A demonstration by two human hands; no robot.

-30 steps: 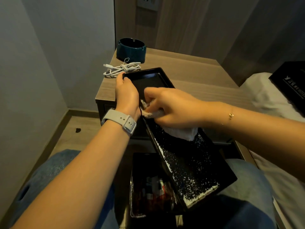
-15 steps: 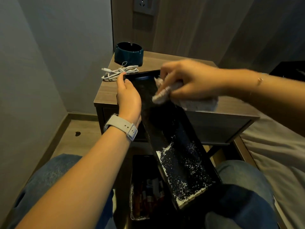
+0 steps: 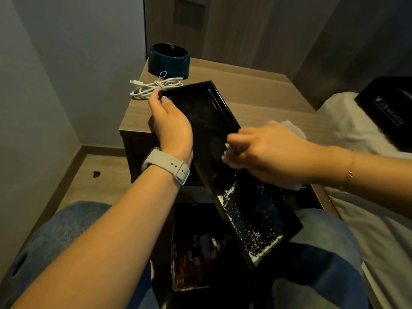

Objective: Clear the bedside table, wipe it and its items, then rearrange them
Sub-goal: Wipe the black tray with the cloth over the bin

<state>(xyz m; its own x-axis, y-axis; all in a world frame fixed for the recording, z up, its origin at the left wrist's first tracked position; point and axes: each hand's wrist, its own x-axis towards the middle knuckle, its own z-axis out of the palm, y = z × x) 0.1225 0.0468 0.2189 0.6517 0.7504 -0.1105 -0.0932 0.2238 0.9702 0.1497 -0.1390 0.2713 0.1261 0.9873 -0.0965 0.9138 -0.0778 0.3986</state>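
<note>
Black tray held tilted over the lap, its far end above the counter, and wiped with a white cloth.

The left hand grips the tray's far left rim; the right hand is curled round the cloth, which it mostly hides, pressing it to the tray's inside. White specks gather at the near end. On the counter's far left stand one dark ashtray and one coiled white cable. Below the tray sits a dark bin, its contents hard to make out. On the right, a black box is cut off by the frame.
</note>
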